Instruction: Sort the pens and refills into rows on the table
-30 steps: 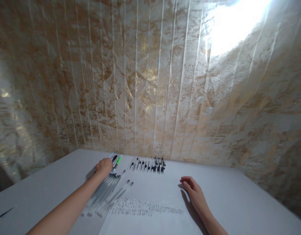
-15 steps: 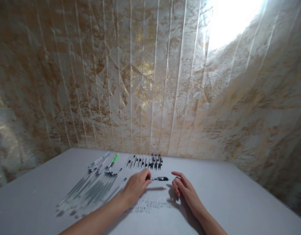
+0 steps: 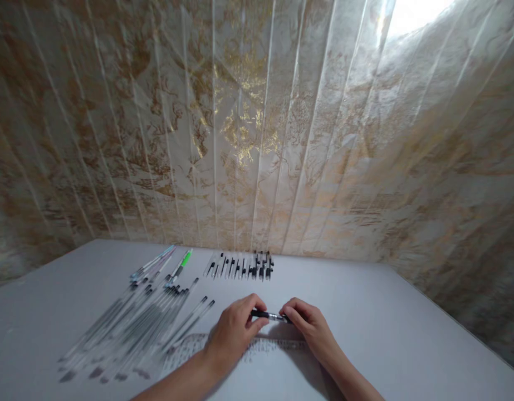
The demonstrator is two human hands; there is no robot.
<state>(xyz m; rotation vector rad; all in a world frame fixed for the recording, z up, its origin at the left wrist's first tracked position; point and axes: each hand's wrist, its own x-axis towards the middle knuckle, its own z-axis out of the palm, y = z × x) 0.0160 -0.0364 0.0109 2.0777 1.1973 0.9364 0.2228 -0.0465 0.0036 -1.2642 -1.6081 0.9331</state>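
Note:
A black pen with a clear, silvery middle (image 3: 274, 316) is held level above the table between my two hands. My left hand (image 3: 240, 322) pinches its left end between thumb and fingers. At the other end, my right hand (image 3: 309, 322) has thumb and fingers closed on the dark tip, which they partly cover. Below the hands lies a white sheet with rows of handwriting (image 3: 277, 345), partly hidden by my left wrist and forearm.
Many clear pens with dark caps (image 3: 156, 320) lie spread on the left. Behind them are a green pen (image 3: 185, 259) and several thin pens (image 3: 154, 264). A row of black pen parts (image 3: 240, 267) lies near the table's (image 3: 390, 312) back edge, before a patterned curtain (image 3: 240, 139).
My right hand has come left and closed on the pen's right end, where before it was apart with fingers spread. The view has tilted down and shifted a little.

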